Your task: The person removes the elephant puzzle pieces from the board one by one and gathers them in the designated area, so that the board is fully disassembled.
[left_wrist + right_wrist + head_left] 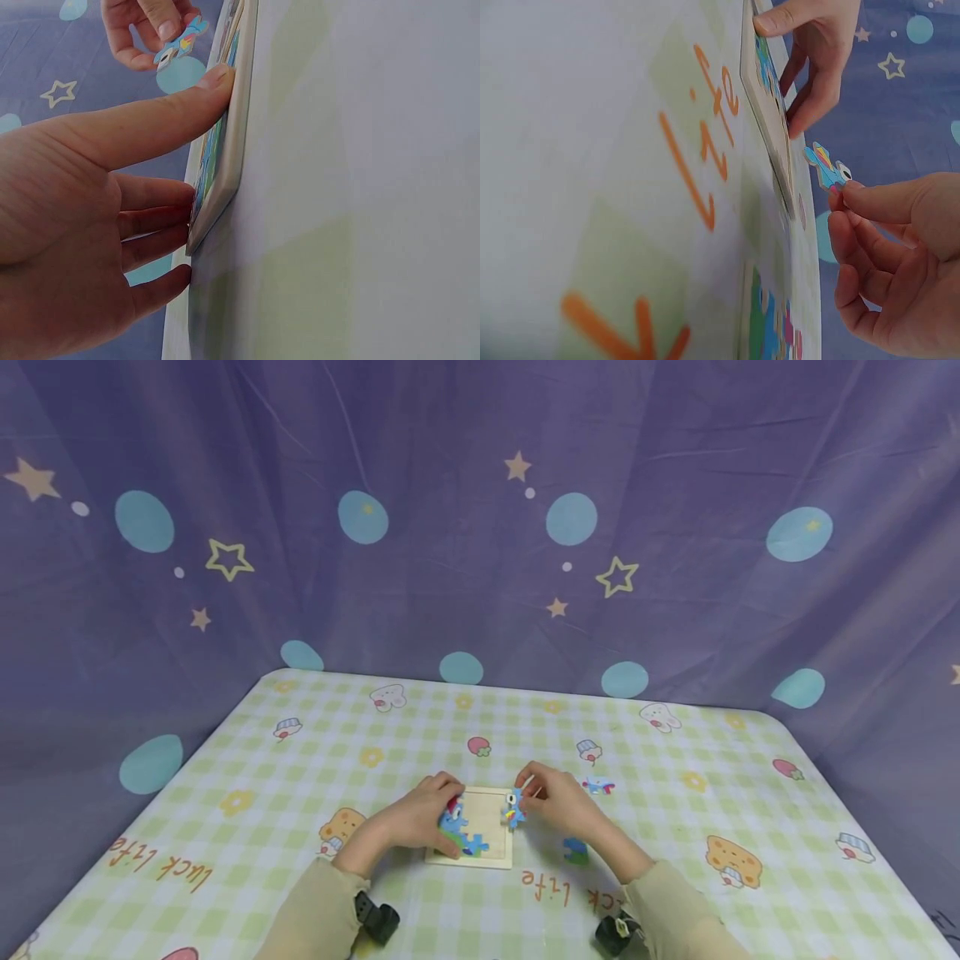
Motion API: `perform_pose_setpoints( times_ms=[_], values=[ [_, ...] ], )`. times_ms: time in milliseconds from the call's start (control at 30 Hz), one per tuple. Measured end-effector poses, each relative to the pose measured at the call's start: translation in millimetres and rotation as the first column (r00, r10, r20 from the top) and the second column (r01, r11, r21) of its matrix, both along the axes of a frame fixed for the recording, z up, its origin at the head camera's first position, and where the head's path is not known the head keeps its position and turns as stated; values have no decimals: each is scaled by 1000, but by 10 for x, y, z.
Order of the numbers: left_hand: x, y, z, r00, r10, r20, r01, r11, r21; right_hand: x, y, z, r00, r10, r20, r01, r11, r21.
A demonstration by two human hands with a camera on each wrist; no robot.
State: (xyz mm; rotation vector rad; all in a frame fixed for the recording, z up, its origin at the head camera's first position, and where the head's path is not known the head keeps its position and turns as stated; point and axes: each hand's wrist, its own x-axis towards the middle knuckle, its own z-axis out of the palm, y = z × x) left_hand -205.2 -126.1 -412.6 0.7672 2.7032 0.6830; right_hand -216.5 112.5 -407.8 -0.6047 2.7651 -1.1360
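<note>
A small square wooden puzzle tray (pixel 491 862) lies on the table with blue and green jigsaw pieces (pixel 474 844) along its left and near sides. My left hand (pixel 416 814) holds the tray at its left side, the thumb on the near rim and the fingers toward the far left corner; it partly covers the pieces there. Between thumb and fingertips my right hand (pixel 553 795) pinches a blue puzzle piece (pixel 513 808) with an eye printed on it. That piece is raised over the tray's right rim, as the right wrist view (pixel 825 166) shows.
Two loose spots of puzzle pieces lie right of the tray: a blue and pink piece (pixel 598 786) beyond the right hand, and a blue and green piece (pixel 576 850) near the right forearm. A checkered cloth (pixel 285 827) covers the table; a purple curtain (pixel 465 585) hangs behind.
</note>
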Motion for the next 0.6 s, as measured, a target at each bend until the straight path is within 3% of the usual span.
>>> perform_pose_setpoints(
  times_ms=[600],
  values=[
    [-11,2,-14,1000,8,10,-8,1000,6,-28,254,-24,1000,-25,3,26,998,-55]
  ],
)
